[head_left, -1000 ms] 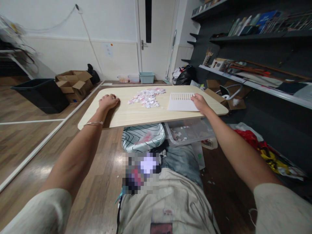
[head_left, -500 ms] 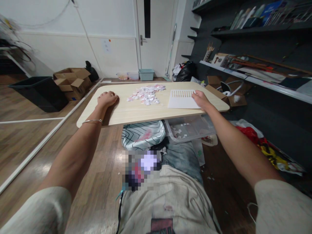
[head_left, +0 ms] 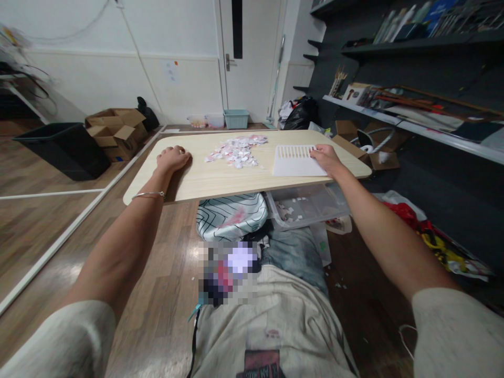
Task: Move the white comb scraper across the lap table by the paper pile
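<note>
My right hand (head_left: 326, 158) grips the right end of a white board (head_left: 298, 167) with a row of slots along its far part. The board's near edge is close to the front of the pale wooden table (head_left: 228, 179). My left hand (head_left: 172, 159), a bracelet at its wrist, rests palm down on the table's left part. Its fingers are slightly bent and hold nothing that I can see. Between the hands lies a loose pile of small white and pinkish paper scraps (head_left: 238, 151), left of the board and apart from it.
Below the table's front edge are a clear plastic bin (head_left: 315, 207) with several scraps inside and a patterned cushioned seat (head_left: 232, 218). A black trash bin (head_left: 65, 152) and cardboard boxes (head_left: 116, 131) stand on the left. Dark shelves (head_left: 409, 50) line the right wall.
Almost nothing differs. The white board and my right hand have shifted very slightly to the right; my left hand and the scraps stay put.
</note>
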### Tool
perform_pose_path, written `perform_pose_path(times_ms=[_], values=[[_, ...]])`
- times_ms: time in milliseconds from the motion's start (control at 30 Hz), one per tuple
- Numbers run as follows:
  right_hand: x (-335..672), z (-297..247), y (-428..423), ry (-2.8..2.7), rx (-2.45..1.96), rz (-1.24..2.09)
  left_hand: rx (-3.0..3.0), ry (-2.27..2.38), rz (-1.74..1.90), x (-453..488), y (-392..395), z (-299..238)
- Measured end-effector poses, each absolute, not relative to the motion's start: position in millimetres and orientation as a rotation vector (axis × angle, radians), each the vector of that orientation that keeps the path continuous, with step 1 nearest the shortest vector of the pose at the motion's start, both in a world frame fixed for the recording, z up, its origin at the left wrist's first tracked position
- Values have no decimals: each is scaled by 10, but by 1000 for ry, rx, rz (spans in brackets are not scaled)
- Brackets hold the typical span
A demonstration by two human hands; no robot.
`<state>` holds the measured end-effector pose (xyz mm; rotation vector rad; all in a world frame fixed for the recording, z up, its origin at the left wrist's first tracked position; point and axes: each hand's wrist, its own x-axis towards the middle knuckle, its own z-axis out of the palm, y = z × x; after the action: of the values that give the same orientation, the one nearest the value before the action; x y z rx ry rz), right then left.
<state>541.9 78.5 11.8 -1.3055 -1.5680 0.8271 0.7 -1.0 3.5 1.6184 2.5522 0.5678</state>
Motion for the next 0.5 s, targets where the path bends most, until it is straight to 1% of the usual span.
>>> perform_pose_path(times_ms=[300,500], values=[[5408,123,777,-1535,-1282,911,1640,2542,573,2,-18,27],[5467,107,804,-1514,-1330,777,1638,2544,572,-8,-9,24]])
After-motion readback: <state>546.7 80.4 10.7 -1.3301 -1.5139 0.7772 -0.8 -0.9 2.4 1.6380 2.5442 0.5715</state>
